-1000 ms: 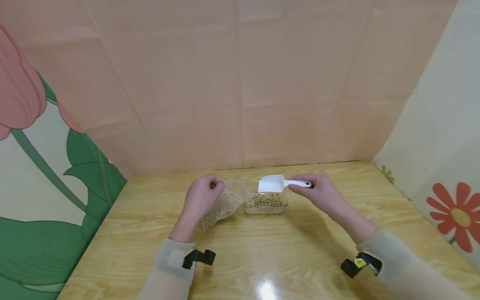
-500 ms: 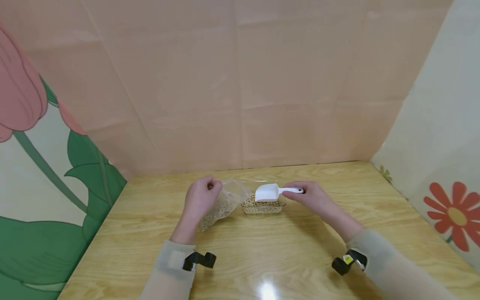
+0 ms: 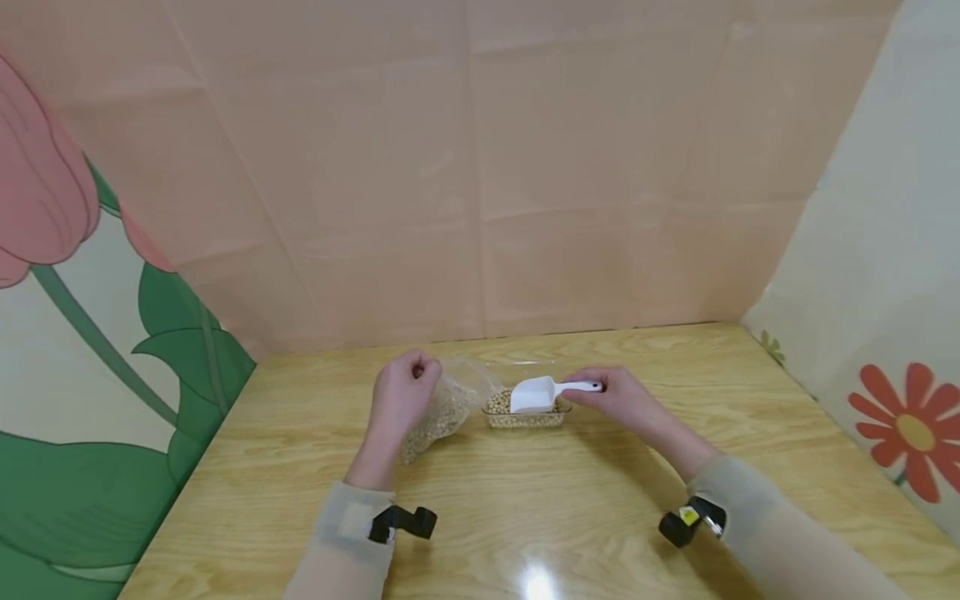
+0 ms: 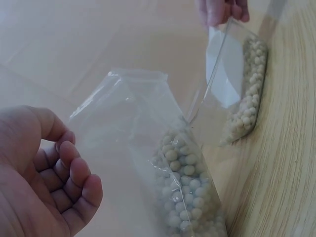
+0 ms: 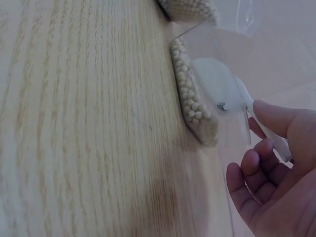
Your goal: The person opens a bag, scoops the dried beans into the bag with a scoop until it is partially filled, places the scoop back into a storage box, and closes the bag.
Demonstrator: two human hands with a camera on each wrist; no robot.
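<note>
My left hand (image 3: 403, 394) pinches the upper edge of a clear plastic bag (image 4: 133, 108), which stands partly filled with round, pale beans (image 4: 185, 197). Just right of the bag, a clear rectangular container (image 3: 525, 421) holds more of these beans (image 5: 185, 89). The handle of a white scoop (image 3: 533, 394) is held between the thumb and fingers of my right hand (image 3: 618, 398). The scoop's bowl is inside the container, low over the beans; whether its edge digs into them I cannot tell. The bag's mouth is partly spread toward the container.
Everything stands on a wood-grain table (image 3: 480, 517) near its back edge. Behind it hangs a pinkish cloth (image 3: 480, 183). Painted walls with a tulip (image 3: 45, 167) and a red flower (image 3: 915, 431) flank the table.
My right hand has moved down and left, lowering the scoop from above the container into it. My left hand and the bag have stayed nearly still.
</note>
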